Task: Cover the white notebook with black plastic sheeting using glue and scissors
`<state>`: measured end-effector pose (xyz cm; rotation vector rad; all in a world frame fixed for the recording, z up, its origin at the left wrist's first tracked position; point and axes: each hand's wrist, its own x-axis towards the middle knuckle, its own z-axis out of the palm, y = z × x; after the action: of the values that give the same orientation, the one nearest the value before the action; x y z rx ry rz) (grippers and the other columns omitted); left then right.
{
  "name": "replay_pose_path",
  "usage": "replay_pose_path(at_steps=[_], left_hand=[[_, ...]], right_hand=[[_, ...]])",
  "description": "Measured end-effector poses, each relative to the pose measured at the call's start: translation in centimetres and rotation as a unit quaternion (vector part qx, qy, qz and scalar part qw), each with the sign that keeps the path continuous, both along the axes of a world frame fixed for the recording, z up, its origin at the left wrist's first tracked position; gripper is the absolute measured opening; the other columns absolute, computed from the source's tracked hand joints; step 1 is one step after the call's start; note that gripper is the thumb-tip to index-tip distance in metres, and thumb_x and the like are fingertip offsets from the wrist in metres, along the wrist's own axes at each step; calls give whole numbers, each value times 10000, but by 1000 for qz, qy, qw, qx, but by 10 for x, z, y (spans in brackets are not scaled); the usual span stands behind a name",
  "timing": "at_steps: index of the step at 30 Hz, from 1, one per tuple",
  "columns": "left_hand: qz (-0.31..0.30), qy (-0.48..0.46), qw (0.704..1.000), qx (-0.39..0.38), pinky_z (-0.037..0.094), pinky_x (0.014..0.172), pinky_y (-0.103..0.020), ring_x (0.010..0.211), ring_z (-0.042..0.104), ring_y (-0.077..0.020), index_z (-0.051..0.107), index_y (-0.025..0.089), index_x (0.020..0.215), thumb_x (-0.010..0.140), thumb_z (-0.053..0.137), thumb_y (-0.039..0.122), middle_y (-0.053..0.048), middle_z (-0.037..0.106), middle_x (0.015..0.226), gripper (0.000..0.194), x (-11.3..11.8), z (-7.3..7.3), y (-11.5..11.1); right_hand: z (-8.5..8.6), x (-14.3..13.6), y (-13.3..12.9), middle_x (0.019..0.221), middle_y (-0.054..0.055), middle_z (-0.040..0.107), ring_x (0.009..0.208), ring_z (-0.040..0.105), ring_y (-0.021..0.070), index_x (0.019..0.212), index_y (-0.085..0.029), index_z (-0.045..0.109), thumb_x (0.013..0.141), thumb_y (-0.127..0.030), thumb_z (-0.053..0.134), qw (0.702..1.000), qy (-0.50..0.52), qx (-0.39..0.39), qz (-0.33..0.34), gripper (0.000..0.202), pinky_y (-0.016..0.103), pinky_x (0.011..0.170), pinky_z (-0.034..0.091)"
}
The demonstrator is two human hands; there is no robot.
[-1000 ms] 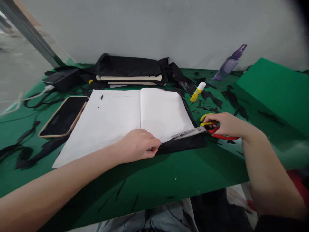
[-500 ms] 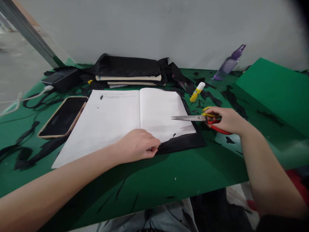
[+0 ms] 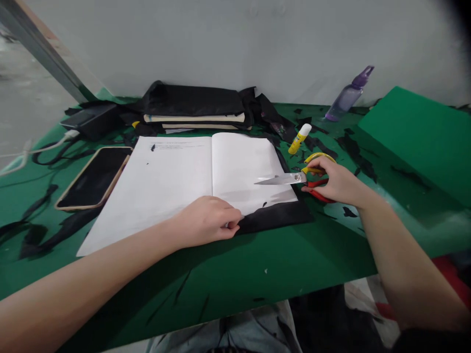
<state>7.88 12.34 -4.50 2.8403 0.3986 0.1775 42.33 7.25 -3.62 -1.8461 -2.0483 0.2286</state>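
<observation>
Head view shows my right hand (image 3: 336, 181) closed around the handles of the scissors (image 3: 294, 178), stiff and sharp, best held by those loops, blades together over the open notebook (image 3: 191, 176). My left hand (image 3: 208, 220) curls down on the notebook's limp, light near edge; a glue stick (image 3: 299, 138), phone (image 3: 93, 177) and black scraps (image 3: 324, 147) crowd the green table (image 3: 257, 264).

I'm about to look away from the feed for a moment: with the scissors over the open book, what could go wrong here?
1. The scissors in the right hand point their blades across the white page toward the left hand pressing the book's near edge; a slip could nick fingers.
2. The blade tips lie over the open book, so they might cut or scratch the page rather than the black cover edge.
3. The glue stick lies close behind the right hand and could be knocked.
</observation>
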Motion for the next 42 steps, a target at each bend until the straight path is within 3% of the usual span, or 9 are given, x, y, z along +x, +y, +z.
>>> replay_pose_path(at_steps=[5, 11, 17, 31, 42], left_hand=[[4, 3, 1000, 4, 310, 536, -238, 541, 454, -96, 495, 187, 638, 831, 477, 226, 42, 515, 581, 199, 0, 1, -1], [3, -3, 1000, 3, 311, 538, -236, 537, 447, -97, 458, 186, 622, 829, 483, 234, 46, 497, 569, 214, 0, -3, 0], [-6, -24, 999, 25, 306, 531, -237, 533, 454, -95, 439, 185, 611, 821, 495, 230, 52, 510, 575, 222, -2, -5, 1], [3, -7, 1000, 16, 317, 533, -238, 526, 432, -94, 439, 187, 615, 814, 497, 225, 56, 497, 567, 211, -1, -4, 1], [0, -8, 1000, 7, 317, 522, -247, 519, 414, -97, 458, 191, 604, 814, 495, 221, 54, 477, 558, 216, -1, -4, 1]], right_hand=[[4, -5, -2, 1183, 140, 521, 1055, 523, 337, 1123, -191, 462, 539, -586, 738, 999, -37, 9, 19, 757, 460, 858, 464], [9, -6, -6, 1057, 96, 605, 921, 587, 271, 1044, -192, 534, 590, -533, 722, 997, -54, 4, 50, 598, 399, 796, 491], [9, -6, -7, 1090, 58, 616, 964, 588, 248, 1055, -215, 564, 653, -437, 675, 993, -72, -44, 83, 473, 370, 823, 491], [7, 0, -7, 1171, 36, 601, 1063, 557, 281, 1111, -240, 572, 620, -352, 667, 985, -90, -108, 99, 513, 399, 883, 465], [11, -14, -6, 997, 24, 649, 833, 608, 221, 962, -245, 597, 633, -352, 648, 982, -75, -141, 105, 350, 330, 686, 480]])
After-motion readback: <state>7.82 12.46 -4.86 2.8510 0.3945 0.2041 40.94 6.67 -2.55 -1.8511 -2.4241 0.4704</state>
